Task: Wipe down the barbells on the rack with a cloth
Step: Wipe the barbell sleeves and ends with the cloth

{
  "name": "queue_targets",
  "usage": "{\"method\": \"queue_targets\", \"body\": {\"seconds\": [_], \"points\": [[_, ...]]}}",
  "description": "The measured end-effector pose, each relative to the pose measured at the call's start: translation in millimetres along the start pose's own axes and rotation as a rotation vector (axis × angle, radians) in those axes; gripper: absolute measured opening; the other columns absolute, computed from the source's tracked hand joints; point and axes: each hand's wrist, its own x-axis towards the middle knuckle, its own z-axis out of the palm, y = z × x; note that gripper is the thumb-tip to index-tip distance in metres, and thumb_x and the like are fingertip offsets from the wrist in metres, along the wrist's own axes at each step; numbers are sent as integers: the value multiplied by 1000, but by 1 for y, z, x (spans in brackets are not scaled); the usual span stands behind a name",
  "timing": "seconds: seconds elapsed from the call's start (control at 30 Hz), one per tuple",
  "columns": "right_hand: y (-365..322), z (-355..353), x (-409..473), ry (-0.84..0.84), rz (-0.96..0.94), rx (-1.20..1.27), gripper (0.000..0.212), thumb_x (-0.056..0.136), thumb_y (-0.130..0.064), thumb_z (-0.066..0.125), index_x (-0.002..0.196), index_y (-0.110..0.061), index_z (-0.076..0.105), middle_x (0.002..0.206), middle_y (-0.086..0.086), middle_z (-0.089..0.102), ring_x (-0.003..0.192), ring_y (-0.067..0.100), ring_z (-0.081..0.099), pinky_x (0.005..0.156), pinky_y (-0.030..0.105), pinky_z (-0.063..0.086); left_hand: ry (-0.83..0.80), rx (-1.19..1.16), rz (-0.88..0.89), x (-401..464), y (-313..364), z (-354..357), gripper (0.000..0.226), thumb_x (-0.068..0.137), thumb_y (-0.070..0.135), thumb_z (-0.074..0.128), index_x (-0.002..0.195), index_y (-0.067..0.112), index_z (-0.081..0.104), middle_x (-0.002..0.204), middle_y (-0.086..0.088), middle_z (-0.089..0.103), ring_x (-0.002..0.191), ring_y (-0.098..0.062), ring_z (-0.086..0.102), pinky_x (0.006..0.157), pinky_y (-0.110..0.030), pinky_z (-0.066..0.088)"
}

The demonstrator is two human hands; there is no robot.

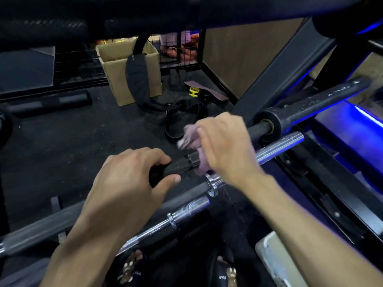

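Several barbells lie side by side across the rack, running from lower left to upper right. My left hand (128,181) grips a short black bar (178,164) by its dark knurled end. My right hand (223,148) holds a pink cloth (191,137) wrapped round that bar's end, blurred by motion. Just below lies a chrome barbell (277,147) with its collar by my right wrist. Another chrome barbell (186,210) sits nearer to me. A thick black barbell sleeve (310,106) lies farther back on the right.
A cardboard box (116,65) with a black strap over it stands on the dark rubber floor behind. A black belt (180,121) and small items lie beyond my hands. A slanted black rack post (275,73) rises at right, beside blue-lit surfaces. A wire cage stands at the back.
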Motion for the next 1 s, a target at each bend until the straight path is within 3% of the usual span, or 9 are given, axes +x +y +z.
{"method": "queue_targets", "body": {"seconds": [0.07, 0.2, 0.37, 0.5, 0.6, 0.67, 0.77, 0.9, 1.0], "points": [[37, -7, 1, 58, 43, -85, 33, 98, -28, 37, 91, -10, 64, 81, 7, 62, 80, 37, 55, 77, 48, 45, -6, -29, -14, -1, 0, -2, 31, 84, 66, 62, 95, 38, 69, 84, 22, 66, 84, -9, 61, 76, -33, 42], [62, -11, 3, 109, 316, -60, 33, 106, -30, 32, 96, -11, 57, 83, 11, 57, 84, 40, 52, 76, 48, 43, -10, -38, -22, -1, 1, -2, 28, 81, 59, 69, 97, 36, 70, 87, 22, 66, 87, -9, 61, 77, -33, 44], [34, -14, 11, -28, 192, -103, 21, 101, -24, 39, 98, -12, 56, 83, 12, 65, 78, 39, 55, 69, 45, 43, -12, -38, -23, 0, 2, -2, 31, 84, 64, 66, 97, 36, 70, 86, 21, 66, 86, -8, 60, 76, -33, 44], [59, -34, 26, -127, 305, -340, 14, 100, -17, 49, 105, -6, 56, 93, 24, 67, 89, 45, 60, 71, 42, 30, -22, -43, -32, 0, 3, -4, 29, 80, 59, 68, 96, 35, 70, 85, 21, 65, 84, -8, 59, 74, -32, 42], [27, -23, 31, -212, 239, -196, 2, 98, -13, 51, 101, -12, 52, 84, 11, 62, 85, 38, 58, 72, 43, 40, -28, -46, -23, -1, 6, -4, 26, 82, 58, 72, 94, 35, 70, 85, 21, 66, 85, -10, 61, 76, -35, 47], [19, -20, 28, -202, 138, -217, 4, 100, -14, 52, 103, -13, 53, 88, 9, 64, 88, 37, 59, 72, 41, 39, -16, -43, -13, -1, 4, -4, 28, 83, 60, 71, 94, 35, 70, 86, 20, 67, 84, -10, 62, 76, -35, 48], [45, -35, 27, -126, 250, -362, 17, 101, -20, 48, 111, -7, 55, 103, 20, 68, 98, 44, 60, 75, 43, 33, -28, -55, -24, -1, 3, -4, 28, 80, 61, 69, 94, 37, 70, 85, 24, 64, 84, -7, 59, 75, -32, 44], [10, -22, 21, -47, 226, -112, 9, 93, -8, 50, 90, -16, 47, 62, 1, 61, 70, 35, 45, 65, 42, 32, -16, -50, -12, 0, 5, -3, 27, 84, 60, 71, 93, 35, 71, 85, 21, 67, 85, -11, 62, 75, -36, 47], [6, -17, 15, -90, 94, -90, 3, 93, -10, 54, 90, -8, 54, 66, 7, 56, 68, 40, 47, 64, 41, 26, -11, -39, -14, 1, 4, -3, 28, 84, 61, 72, 95, 34, 71, 86, 19, 68, 85, -12, 63, 76, -37, 48]]}}
